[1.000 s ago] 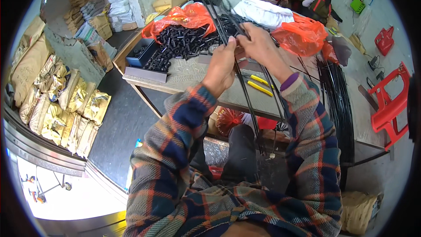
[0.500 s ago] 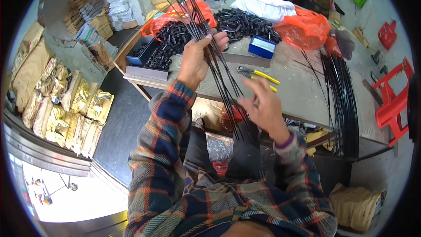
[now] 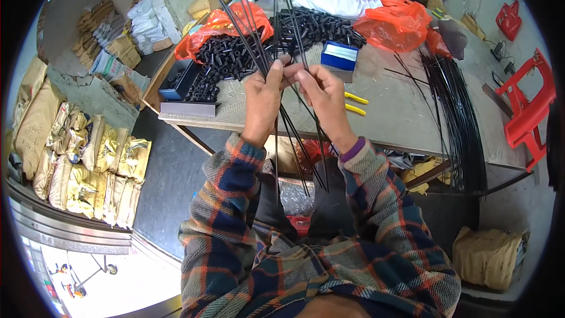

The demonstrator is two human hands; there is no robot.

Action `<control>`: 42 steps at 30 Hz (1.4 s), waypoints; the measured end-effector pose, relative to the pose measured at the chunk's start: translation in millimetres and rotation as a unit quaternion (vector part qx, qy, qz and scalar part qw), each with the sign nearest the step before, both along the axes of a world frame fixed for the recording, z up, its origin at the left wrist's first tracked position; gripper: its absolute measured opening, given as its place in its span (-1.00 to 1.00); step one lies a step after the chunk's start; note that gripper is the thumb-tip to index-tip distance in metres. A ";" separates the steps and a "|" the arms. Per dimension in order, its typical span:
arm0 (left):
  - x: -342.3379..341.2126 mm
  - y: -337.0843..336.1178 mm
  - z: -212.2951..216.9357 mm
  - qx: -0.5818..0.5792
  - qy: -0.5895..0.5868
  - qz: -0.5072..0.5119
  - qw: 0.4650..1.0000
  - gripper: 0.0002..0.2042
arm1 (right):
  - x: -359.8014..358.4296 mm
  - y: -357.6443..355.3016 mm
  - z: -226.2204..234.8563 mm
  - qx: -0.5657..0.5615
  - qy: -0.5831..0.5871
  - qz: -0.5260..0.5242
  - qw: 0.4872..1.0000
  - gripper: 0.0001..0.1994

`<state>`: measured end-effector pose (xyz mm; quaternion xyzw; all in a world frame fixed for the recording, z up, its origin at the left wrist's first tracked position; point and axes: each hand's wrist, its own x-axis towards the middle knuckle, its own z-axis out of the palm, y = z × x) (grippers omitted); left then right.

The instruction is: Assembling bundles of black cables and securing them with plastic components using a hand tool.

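Several long, thin black rods [image 3: 286, 121] slant across the space between my hands, over the table's front edge. My left hand [image 3: 263, 95] is closed round most of them, thumb pressed on top. Close beside it, my right hand [image 3: 327, 99] pinches one or more of the rods between thumb and fingers; exactly how many cannot be seen. The rods fan apart above the hands and cross below them, hanging down in front of my legs. Yellow-handled pliers [image 3: 355, 108] lie on the table just right of my right hand, their jaws hidden behind it.
On the table [image 3: 385, 103] are a heap of small black parts [image 3: 226, 56], a blue box [image 3: 339, 54], a dark bin [image 3: 176, 82] and orange plastic bags [image 3: 395, 23]. A bundle of black rods [image 3: 462, 123] overhangs its right side, near a red stool [image 3: 532, 106]. Stacked sacks [image 3: 88, 159] stand left.
My right hand has moved up and left from below the rods and now pinches some beside my left hand. Some rods have spread apart. The whole view has shifted slightly.
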<state>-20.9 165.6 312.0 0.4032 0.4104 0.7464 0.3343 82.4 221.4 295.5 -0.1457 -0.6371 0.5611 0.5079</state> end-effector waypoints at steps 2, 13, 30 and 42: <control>0.3 3.3 -8.0 0.018 0.002 0.035 0.999 -0.70 | -2.7 2.0 2.5 0.009 -0.010 0.037 0.999 -0.87; 1.2 7.2 -2.7 0.084 -0.078 0.014 0.993 -0.65 | -16.8 -2.4 -15.3 0.204 -0.024 -0.155 0.966 -0.86; -11.4 -18.0 11.5 0.013 -0.085 -0.051 0.995 -0.61 | 50.0 56.1 160.4 0.125 0.097 -0.153 0.975 -0.73; 9.2 -13.0 11.1 0.011 -0.177 -0.128 0.976 -0.67 | 11.9 -15.2 2.0 0.238 -0.101 -0.084 0.962 -0.83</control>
